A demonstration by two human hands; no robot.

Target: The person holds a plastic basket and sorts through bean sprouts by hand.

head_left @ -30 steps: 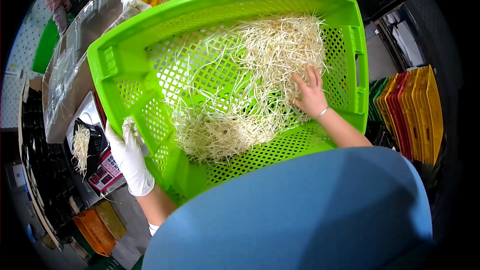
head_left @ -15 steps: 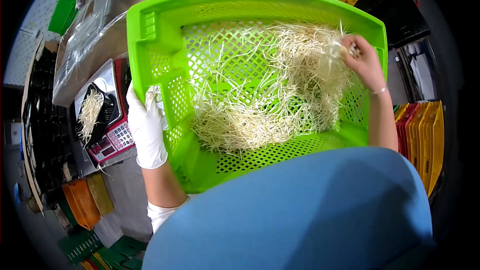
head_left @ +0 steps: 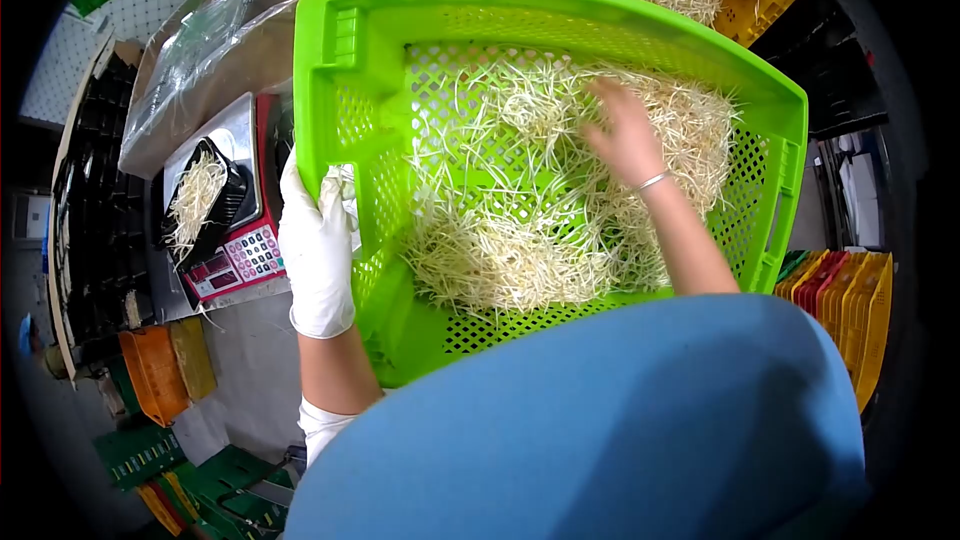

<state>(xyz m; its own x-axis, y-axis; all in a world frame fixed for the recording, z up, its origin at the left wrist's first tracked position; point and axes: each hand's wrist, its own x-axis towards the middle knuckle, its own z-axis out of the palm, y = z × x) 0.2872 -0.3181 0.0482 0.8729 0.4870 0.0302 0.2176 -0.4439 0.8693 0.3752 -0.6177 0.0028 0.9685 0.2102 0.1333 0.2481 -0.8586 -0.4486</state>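
Note:
My left hand (head_left: 317, 250), in a white glove, is closed around the left end wall of a bright green crate (head_left: 327, 120) at its handle opening. The crate has perforated walls and a mesh floor. Inside it, pale bean sprouts (head_left: 510, 265) lie in a heap along the near side, more spread on the right, and a smaller clump sits near the middle. Over the sprouts is my bare right hand (head_left: 625, 135), a bracelet on its wrist. Its fingers are apart and somewhat blurred, close to the middle clump, with nothing visible in them.
A yellow crate (head_left: 755, 0) of sprouts stands beyond the green one. To the left, a black tray (head_left: 232, 195) with sprouts rests on a red scale (head_left: 240, 258), near stacked black trays (head_left: 95, 210) and clear plastic film (head_left: 205, 80). Yellow and red crates (head_left: 845, 310) are stacked at right.
My right hand has moved left from the crate's right side, where it held a bag-like translucent bunch or sprouts, and its fingers have opened. A clump now lies near the middle. The view has shifted.

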